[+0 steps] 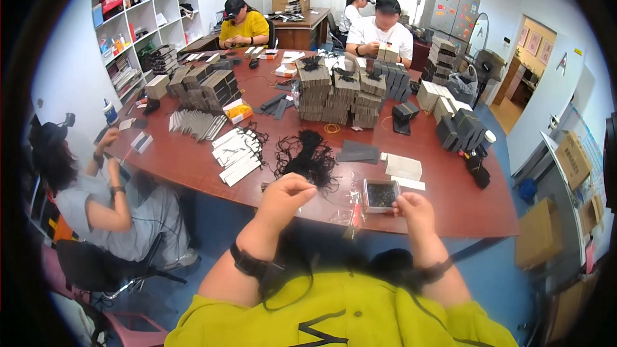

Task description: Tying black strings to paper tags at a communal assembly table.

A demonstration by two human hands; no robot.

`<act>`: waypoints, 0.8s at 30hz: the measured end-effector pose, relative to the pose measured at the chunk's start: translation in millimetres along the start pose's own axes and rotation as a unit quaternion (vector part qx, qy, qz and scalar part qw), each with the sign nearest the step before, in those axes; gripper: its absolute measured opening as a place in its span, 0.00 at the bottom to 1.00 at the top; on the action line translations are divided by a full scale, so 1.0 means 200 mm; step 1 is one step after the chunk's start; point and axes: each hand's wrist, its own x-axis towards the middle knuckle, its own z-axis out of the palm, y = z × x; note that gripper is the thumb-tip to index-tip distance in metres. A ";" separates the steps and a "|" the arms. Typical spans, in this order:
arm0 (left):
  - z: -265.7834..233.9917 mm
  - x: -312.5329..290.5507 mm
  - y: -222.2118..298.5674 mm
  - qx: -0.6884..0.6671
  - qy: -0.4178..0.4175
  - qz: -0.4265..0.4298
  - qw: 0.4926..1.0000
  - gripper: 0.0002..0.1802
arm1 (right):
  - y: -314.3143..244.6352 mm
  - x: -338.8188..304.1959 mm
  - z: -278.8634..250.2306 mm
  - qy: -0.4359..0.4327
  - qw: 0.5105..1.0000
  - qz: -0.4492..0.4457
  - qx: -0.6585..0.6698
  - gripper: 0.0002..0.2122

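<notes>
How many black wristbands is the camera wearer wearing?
2: one black wristband below the wearer's left bare hand; another black wristband below their right bare hand, beside a small open whitish box. No others show on the forearms.

Black cords [307, 151], white cards [232, 148], reddish-brown table [459, 209]

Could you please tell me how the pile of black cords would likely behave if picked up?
The black cords look floppy, since many loose ends curl across the red table. They would probably tangle, as the strands overlap. Being thin, each is likely light.
</notes>
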 end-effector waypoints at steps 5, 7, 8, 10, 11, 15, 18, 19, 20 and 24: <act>0.14 -0.05 0.05 0.205 -0.184 0.168 0.947 0.06 | -0.16 -0.12 0.15 -0.141 0.955 -0.034 -0.258 0.06; 0.20 -0.08 0.05 0.195 -0.200 0.136 0.950 0.05 | -0.18 -0.16 0.20 -0.177 0.952 0.004 -0.251 0.06; 0.22 -0.10 0.06 0.183 -0.216 0.112 0.953 0.06 | -0.18 -0.18 0.22 -0.201 0.953 0.011 -0.225 0.06; 0.28 -0.12 0.08 0.186 -0.212 0.071 0.957 0.06 | -0.11 -0.19 0.24 -0.248 0.955 0.009 -0.162 0.05; 0.30 -0.13 0.08 0.187 -0.208 0.035 0.959 0.07 | -0.10 -0.20 0.25 -0.248 0.955 0.012 -0.161 0.05; 0.33 -0.14 0.06 0.060 -0.183 -0.089 0.977 0.06 | -0.08 -0.23 0.26 -0.307 0.938 0.050 -0.151 0.05; 0.32 -0.14 0.04 0.004 -0.196 -0.155 0.968 0.07 | -0.09 -0.24 0.27 -0.316 0.933 0.064 -0.161 0.04; 0.32 -0.14 0.02 0.004 -0.195 -0.156 0.968 0.07 | -0.10 -0.25 0.27 -0.318 0.936 0.082 -0.124 0.04; 0.32 -0.14 0.00 -0.030 -0.208 -0.146 0.967 0.10 | -0.10 -0.25 0.28 -0.319 0.939 0.099 -0.087 0.04; 0.33 -0.14 -0.02 -0.081 -0.250 -0.132 0.956 0.19 | -0.10 -0.25 0.26 -0.329 0.934 0.107 -0.092 0.03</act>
